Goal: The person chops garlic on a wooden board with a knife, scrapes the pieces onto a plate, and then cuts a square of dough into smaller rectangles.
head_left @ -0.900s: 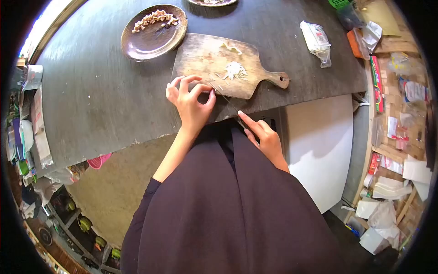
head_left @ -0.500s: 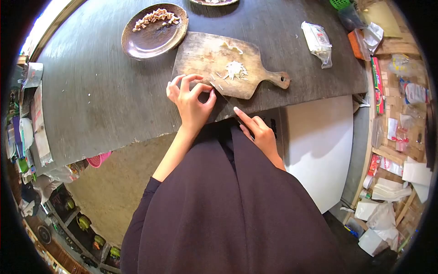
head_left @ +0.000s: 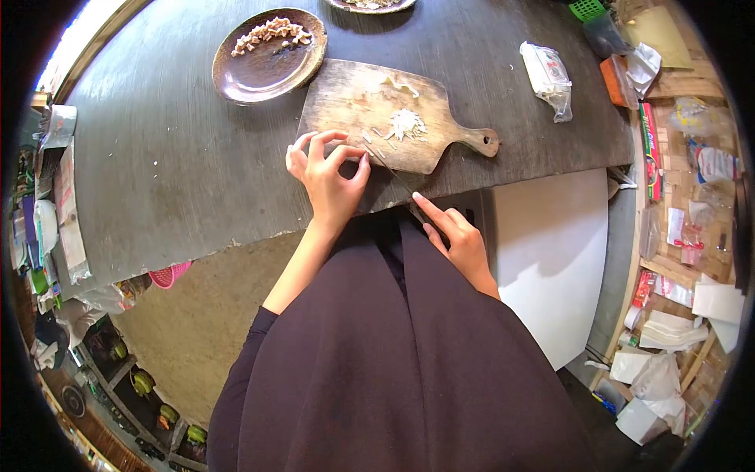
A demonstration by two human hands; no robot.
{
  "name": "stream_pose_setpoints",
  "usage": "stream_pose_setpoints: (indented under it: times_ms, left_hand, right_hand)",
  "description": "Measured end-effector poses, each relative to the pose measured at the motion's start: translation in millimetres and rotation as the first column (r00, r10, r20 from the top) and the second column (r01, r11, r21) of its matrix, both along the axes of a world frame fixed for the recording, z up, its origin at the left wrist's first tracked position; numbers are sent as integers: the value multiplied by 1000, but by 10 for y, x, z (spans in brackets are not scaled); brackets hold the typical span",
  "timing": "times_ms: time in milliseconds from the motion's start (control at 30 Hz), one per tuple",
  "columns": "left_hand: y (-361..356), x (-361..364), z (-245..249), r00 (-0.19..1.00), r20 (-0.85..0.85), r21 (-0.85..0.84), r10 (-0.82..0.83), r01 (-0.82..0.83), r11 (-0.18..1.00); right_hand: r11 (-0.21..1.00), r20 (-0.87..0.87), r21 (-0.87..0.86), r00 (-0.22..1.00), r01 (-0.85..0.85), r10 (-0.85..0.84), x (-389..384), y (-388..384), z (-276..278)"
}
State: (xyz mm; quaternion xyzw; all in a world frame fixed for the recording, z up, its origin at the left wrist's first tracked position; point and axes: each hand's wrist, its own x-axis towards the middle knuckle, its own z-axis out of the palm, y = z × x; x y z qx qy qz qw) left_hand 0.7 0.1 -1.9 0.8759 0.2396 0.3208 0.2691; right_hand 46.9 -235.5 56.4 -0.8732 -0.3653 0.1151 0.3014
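A kitchen, by its look: beside the cutting board sits a plate of chopped food

White packet: lay on the dark table.
Green basket: sat near the table's far right corner.
Pink basket: showed below the table's near edge.
White panel: stood beneath it, farther right.

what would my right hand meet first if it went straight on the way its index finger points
Beyond the knife it holds, the right hand would probably meet the near edge of the cutting board, close to the left hand. Its height over the table is hard to judge here.
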Motion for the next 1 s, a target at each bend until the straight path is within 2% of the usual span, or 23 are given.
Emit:
stream_pose_setpoints:
  times_ms: [467, 600, 667, 733, 833, 1000]
  left_hand:
    - [15, -3, -14, 1000, -4, -29, -26, 26, 999]
    - [8, 2, 15, 1000, -19, 11, 2, -2, 1000]
    - [1, 9, 26, 999, -32, 3, 3, -3, 1000]
    - [-26, 18, 67, 999, -49, 43, 18, -16, 999]
    - [-59, 92, 187, 997, -73, 101, 17, -10, 995]
    - [37, 285, 225, 998, -65, 132, -27, 35, 991]
  right_hand:
    - [1000, -120, 2, 993, 8, -7, 59, 106, -4]
    - [1000, -89, 26, 996, 18, -16, 124, 161, -14]
    - [984, -74, 170, 996, 52, -40, 206, 96, -27]
    - [982, -120, 166, 990, 92, -72, 278, 31, 54]
    - [960, -50, 258, 994, 110, -101, 391, -60, 102]
    - [966, -62, 223, 990, 135, -124, 560, -175, 128]
